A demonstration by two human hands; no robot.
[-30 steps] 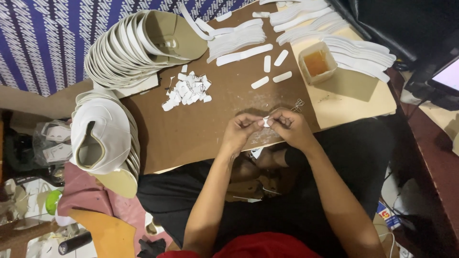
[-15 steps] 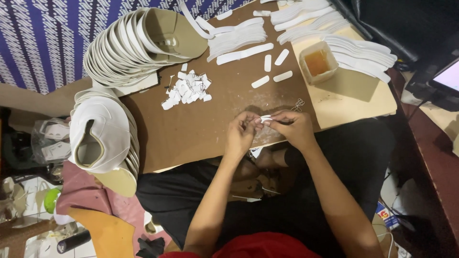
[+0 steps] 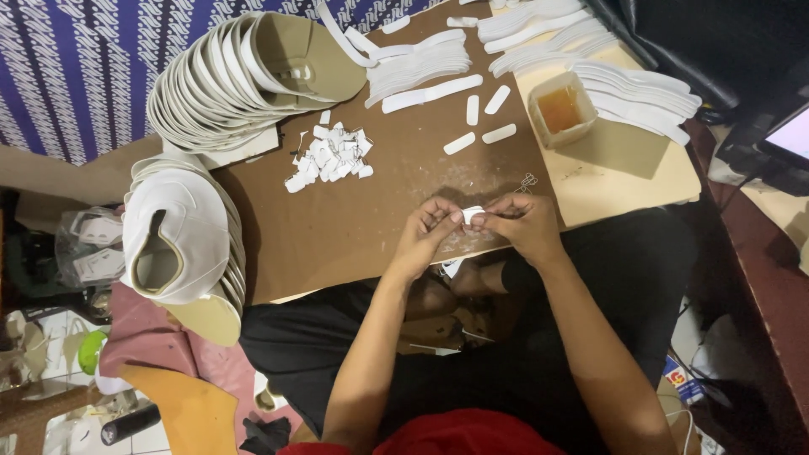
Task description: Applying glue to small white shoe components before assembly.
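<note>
Tub (image 3: 563,109) holds amber liquid; both hands' fingers (image 3: 455,217) pinch white piece (image 3: 472,212).

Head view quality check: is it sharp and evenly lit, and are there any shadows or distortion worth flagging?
Head view: sharp enough at the left hand and right hand pinching a small white piece; brown board evenly lit, no glare; lap below the hands falls into deep shadow; a lit screen is blown out at right; slight wide-angle bend at edges.

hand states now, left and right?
Left hand: closed, fingertips pinching the small white piece.
Right hand: closed, pinching the same white piece from the other side.
</note>
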